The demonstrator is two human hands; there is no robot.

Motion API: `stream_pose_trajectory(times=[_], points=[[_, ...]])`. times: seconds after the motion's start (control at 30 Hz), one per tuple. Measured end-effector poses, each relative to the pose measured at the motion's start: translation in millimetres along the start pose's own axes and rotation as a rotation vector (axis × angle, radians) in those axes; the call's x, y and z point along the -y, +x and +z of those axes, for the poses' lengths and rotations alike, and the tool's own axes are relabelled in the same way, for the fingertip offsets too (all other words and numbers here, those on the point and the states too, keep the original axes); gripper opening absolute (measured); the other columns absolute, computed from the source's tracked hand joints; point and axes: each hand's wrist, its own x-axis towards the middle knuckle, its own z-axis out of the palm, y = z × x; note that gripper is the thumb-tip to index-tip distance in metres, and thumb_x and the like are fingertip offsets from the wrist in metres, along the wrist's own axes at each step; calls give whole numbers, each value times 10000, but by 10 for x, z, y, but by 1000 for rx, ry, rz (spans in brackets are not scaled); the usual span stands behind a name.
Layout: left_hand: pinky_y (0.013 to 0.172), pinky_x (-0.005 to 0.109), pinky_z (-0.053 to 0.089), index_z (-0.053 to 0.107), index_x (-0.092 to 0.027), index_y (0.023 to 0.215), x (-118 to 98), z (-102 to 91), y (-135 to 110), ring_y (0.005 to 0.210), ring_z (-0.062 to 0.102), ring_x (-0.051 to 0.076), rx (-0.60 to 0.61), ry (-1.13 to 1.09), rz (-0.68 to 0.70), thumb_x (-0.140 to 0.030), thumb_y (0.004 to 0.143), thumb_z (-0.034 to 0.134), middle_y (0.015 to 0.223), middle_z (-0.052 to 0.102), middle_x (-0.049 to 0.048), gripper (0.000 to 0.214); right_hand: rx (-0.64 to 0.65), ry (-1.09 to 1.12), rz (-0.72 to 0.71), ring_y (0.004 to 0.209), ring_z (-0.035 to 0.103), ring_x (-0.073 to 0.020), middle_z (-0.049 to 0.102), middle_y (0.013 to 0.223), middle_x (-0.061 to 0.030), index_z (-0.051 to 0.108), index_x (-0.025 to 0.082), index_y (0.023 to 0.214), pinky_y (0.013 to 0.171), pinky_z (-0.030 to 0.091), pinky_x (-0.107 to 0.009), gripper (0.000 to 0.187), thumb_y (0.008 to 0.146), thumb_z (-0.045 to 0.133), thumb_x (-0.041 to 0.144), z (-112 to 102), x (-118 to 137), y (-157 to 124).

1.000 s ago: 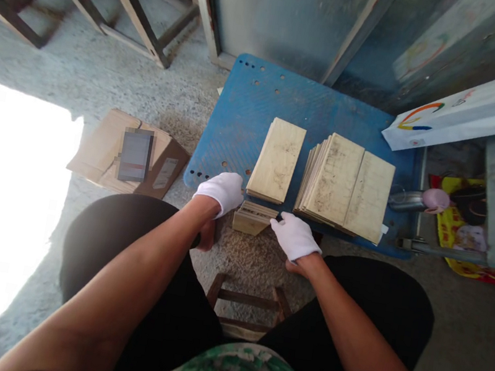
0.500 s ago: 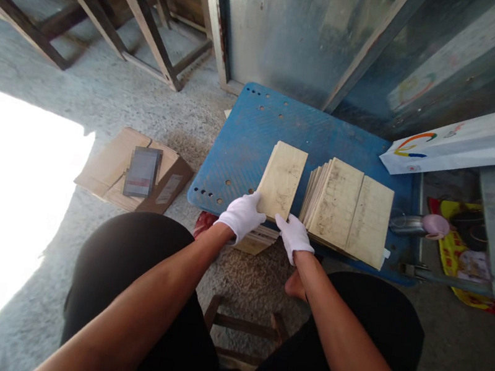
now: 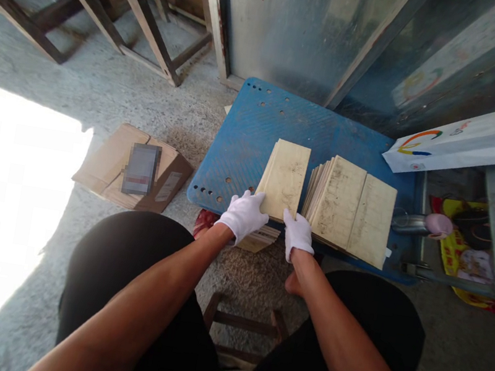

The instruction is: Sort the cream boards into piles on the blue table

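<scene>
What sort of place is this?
Probably a small workshop or makeshift work area. Signs: stacked thin, pale, rectangular wooden-looking boards on a blue plastic platform with round holes, a rough grey concrete-like floor, and an open, flattish brown cardboard box on that floor.

Smudged matt wood boards, scuffed blue plastic-looking tabletop, rough concrete floor, brown cardboard box

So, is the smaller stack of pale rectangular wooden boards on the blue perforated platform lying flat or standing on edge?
The smaller stack lies flat: a broad wooden face shows on top.
</scene>
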Motion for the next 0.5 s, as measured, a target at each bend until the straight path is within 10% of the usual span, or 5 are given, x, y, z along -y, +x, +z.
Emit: stream_pose_trajectory(times=[0.27,0.5], points=[[1028,473,387,592,-229,1180,-16,-25,4,1157,578,320,5,-24,-30,-436,805,530,1189,613,135,434,-153,148,40,726,677,-205,723,774,-61,694,144,809,604,513,-253,427,744,649,564,109,84,-198],[966,437,422,620,-204,1124,-32,-113,3,1097,604,306,-22,-6,-49,-435,813,519,1154,645,137,400,201,755,245,625,672,-124,738,846,-38,658,165,918,514,534,-193,302,699,793,321,104,153,-129]])
